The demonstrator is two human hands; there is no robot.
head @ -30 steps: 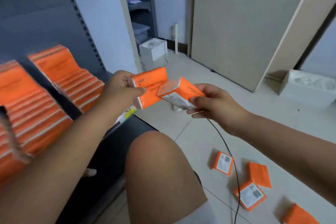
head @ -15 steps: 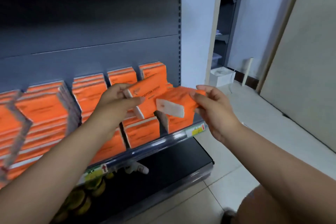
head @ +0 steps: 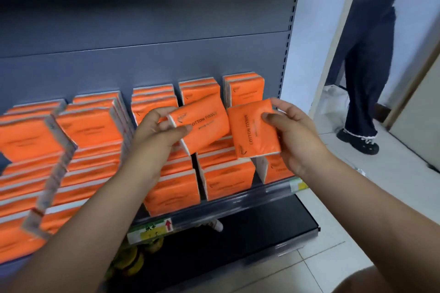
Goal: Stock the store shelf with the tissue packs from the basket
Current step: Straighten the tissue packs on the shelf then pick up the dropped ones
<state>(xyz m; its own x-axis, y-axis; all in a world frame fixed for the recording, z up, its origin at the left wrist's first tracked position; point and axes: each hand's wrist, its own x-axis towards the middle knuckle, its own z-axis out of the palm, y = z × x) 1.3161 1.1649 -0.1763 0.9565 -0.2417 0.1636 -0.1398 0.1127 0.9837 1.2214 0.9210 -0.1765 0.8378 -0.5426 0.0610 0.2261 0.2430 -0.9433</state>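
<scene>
My left hand [head: 156,133] grips an orange tissue pack [head: 202,123] by its left end, holding it tilted in front of the shelf. In my right hand [head: 292,131] is a second orange tissue pack [head: 253,128], held upright with the thumb across its face. Both packs hover over the right-hand rows of orange packs [head: 226,173] standing on the grey store shelf [head: 238,200]. Several more rows of orange packs [head: 90,131] fill the shelf to the left. The basket is out of view.
A person in dark trousers [head: 371,59] stands at the right beside the shelf's white end panel [head: 307,38]. Below the stocked shelf is a dark bottom shelf [head: 262,228] with yellow items [head: 133,259]. Tiled floor [head: 357,209] lies to the right.
My view has swung from the floor to face the shelf. Both hands have carried their packs up in front of the right rows, and the right pack has turned upright.
</scene>
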